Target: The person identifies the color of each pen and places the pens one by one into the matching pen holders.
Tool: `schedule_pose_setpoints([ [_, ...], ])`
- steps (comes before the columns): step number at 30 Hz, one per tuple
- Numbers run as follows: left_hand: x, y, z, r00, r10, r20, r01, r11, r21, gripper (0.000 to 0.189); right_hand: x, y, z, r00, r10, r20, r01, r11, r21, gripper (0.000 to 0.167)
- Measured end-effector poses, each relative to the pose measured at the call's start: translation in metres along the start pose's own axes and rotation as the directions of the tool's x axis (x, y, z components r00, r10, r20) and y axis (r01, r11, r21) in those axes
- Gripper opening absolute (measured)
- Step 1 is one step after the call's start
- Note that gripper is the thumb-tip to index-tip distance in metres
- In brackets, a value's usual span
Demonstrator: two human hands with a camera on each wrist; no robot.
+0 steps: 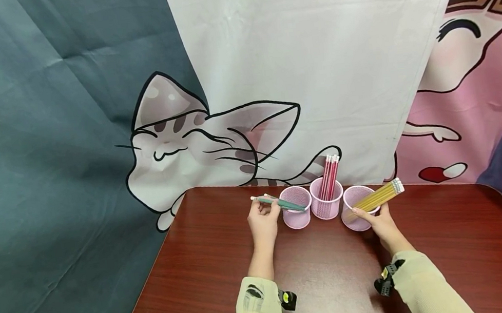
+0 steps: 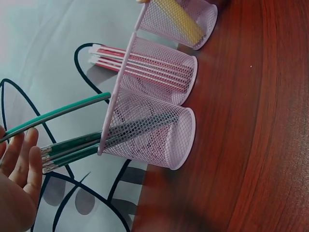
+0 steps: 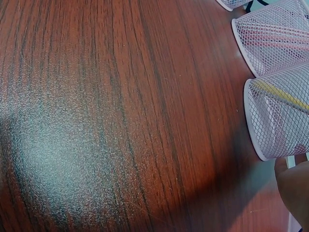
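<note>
With finger and thumb, my left hand [image 1: 264, 220] pinches a green pencil [image 2: 58, 114] whose far end reaches the rim of the left pink mesh pencil cup [image 1: 296, 220]. More green pencils [image 2: 75, 150] stand slanted inside that cup, their white-ended tops beside my fingers. My right hand [image 1: 383, 225] grips the side of the right pink mesh cup [image 1: 356, 223], the thumb at its near rim. A bundle of yellow pencils [image 1: 383, 194] leans out of this cup to the right, over the hand. In the right wrist view, fingers touch the cup's mesh; the rest is cut off.
Between them stands a middle pink cup [image 1: 325, 211] holding several red pencils [image 1: 329, 176] with white ends. All three cups sit in a row near the back edge of the brown wooden table [image 1: 324, 267]. A cloth with cartoon drawings [image 1: 321, 40] hangs right behind.
</note>
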State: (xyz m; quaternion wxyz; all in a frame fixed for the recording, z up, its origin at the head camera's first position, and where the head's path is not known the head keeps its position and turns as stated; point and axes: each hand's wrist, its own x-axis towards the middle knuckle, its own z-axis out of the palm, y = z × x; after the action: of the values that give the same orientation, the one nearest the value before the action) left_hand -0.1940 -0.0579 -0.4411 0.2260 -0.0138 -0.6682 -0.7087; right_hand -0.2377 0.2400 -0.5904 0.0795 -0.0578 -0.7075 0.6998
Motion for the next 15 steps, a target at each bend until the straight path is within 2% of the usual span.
schedule_pose_setpoints([
  [6,0.000,-0.005,-0.001,1.000,-0.006,-0.024,0.005,1.000,-0.024,0.017,-0.010,-0.020,0.004,1.000,0.029,0.003,-0.029,0.999,-0.041,0.086],
  [15,-0.004,-0.016,0.001,1.000,0.022,0.007,-0.022,1.000,0.014,0.014,-0.017,-0.040,0.010,0.995,0.098,0.003,-0.098,0.994,-0.038,0.085],
])
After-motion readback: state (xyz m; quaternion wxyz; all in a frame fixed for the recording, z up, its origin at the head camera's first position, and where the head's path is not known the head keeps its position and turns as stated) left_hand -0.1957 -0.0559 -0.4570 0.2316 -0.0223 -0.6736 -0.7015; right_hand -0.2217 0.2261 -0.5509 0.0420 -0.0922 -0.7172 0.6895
